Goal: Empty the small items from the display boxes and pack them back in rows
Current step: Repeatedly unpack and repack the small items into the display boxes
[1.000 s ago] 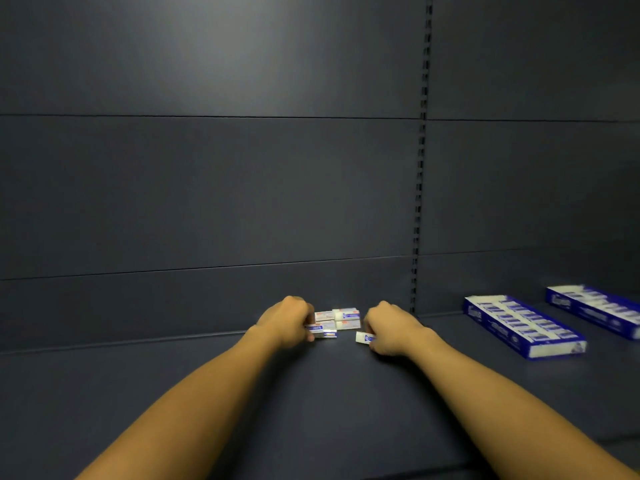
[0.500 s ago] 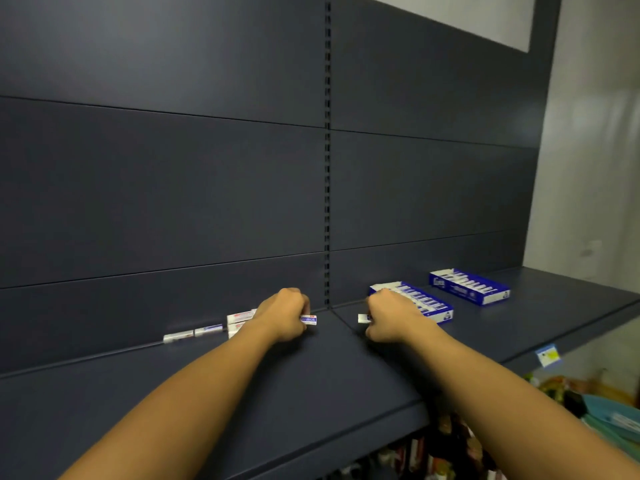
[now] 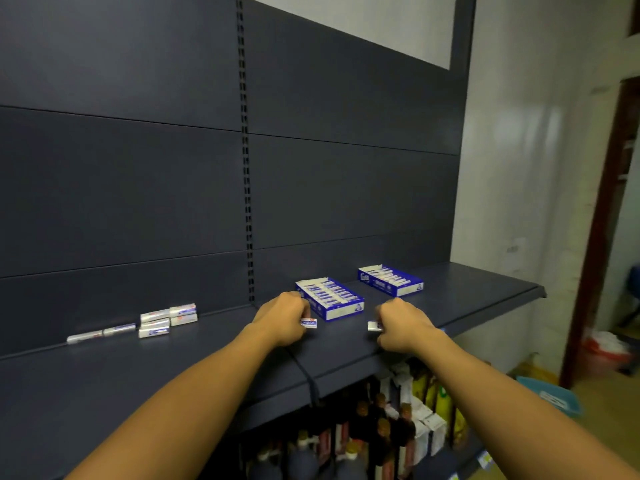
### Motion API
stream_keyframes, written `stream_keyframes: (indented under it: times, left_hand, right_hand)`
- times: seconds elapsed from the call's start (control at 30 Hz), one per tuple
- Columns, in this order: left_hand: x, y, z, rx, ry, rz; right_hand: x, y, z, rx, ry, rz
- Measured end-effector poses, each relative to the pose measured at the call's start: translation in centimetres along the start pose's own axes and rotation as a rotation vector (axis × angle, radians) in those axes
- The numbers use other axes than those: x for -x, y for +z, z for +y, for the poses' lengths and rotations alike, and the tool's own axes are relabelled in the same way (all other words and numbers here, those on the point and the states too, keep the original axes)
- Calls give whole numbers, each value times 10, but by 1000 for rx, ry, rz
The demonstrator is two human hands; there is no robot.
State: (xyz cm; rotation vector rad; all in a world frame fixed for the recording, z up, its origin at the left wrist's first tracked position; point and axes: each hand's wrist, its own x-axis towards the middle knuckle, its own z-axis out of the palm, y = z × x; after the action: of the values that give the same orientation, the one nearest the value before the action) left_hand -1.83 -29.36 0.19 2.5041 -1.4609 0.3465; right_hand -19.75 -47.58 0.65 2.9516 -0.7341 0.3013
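Pinching one small white-and-blue wrapped packet (image 3: 309, 323) in my left hand (image 3: 282, 318) and another (image 3: 374, 326) in my right hand (image 3: 403, 323), I hover both near the closer blue cardboard display box (image 3: 341, 311) on the dark metal shelf (image 3: 207, 372). I judge each should go in flat, label up, snug against its row. Loose packets (image 3: 154, 323) wait well apart on my left.

Print on the display boxes (image 3: 329, 299) unreadable; bottles (image 3: 363, 427) under the shelf (image 3: 207, 358) blurred, partly hidden.
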Motion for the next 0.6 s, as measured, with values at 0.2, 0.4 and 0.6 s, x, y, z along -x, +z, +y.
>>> stream_keyframes:
  times: [0.2, 0.4, 0.6]
  left_hand:
    - [-9, 18, 68, -18, 2, 1]
    - [-26, 25, 135, 1, 42, 27]
    - [-53, 31, 188, -97, 176, 38]
  right_hand:
    - [39, -4, 75, -3, 55, 24]
    - [65, -6, 142, -35, 69, 28]
    - [70, 0, 191, -76, 145, 25]
